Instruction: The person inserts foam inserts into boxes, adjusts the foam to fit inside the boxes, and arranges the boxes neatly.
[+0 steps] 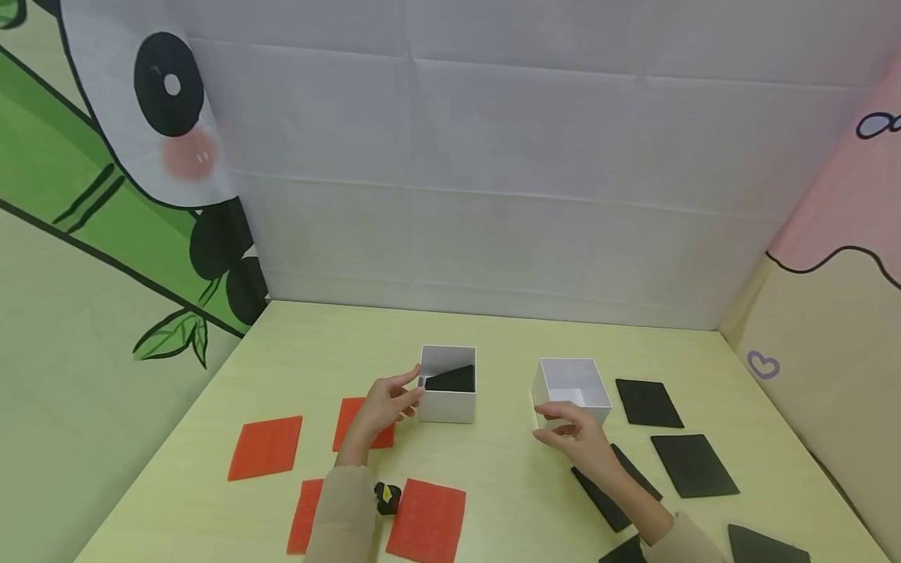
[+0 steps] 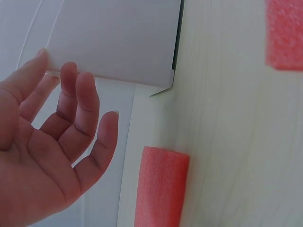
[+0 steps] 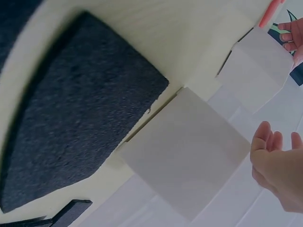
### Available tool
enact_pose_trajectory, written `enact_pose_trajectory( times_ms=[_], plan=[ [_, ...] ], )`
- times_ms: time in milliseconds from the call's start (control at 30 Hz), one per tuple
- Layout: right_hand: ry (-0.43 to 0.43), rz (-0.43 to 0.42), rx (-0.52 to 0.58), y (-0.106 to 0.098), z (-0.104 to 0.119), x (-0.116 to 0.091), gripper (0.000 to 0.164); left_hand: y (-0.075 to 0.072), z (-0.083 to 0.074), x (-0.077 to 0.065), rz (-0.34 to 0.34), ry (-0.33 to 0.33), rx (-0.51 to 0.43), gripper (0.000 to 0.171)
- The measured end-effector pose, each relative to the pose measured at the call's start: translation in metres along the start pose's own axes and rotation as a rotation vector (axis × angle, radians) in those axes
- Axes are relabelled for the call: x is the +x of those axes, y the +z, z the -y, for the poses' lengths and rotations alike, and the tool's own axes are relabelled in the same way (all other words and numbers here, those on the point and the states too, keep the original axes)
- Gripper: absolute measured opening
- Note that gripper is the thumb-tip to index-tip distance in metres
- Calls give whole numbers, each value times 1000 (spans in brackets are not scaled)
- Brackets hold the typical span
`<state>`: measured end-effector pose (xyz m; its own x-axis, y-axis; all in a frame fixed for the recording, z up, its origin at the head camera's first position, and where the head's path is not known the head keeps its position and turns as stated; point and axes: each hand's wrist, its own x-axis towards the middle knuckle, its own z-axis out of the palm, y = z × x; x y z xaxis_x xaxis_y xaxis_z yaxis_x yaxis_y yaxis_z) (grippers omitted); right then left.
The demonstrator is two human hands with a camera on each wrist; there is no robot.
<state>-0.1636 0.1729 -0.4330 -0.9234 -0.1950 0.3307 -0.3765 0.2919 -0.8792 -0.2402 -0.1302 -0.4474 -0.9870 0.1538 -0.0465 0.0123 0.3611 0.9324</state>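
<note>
A square white box (image 1: 446,408) stands left of centre on the table, a black sheet (image 1: 452,379) leaning inside it. My left hand (image 1: 385,403) is at this box's left side, thumb and index fingertips right at the rim near the front corner. In the left wrist view its other fingers are loosely bent; I cannot tell whether the fingertips pinch the box wall. A second white box (image 1: 576,379) stands to the right, with no sheet visible inside. My right hand (image 1: 580,442) hovers by its front left side, thumb and index finger apart, nothing between them.
Several red foam sheets (image 1: 266,447) lie on the table around my left arm. Several black sheets (image 1: 695,466) lie to the right, some partly under my right forearm. A white cloth wall (image 1: 493,195) rises behind the table (image 1: 507,336).
</note>
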Motion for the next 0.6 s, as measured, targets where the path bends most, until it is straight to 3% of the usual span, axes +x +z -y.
enact_pose_trajectory(
  times_ms=[167,400,600],
  plan=[
    [-99,-25,14,-3,-12,-8,30,0,1,0,4,7,2,48],
    [-11,-9,-48,-10,-12,-17,32,-1,3,1,6,7,-1,48],
    [9,11,-65,-20,-11,-26,31,-1,3,1,10,3,-4,49]
  ],
)
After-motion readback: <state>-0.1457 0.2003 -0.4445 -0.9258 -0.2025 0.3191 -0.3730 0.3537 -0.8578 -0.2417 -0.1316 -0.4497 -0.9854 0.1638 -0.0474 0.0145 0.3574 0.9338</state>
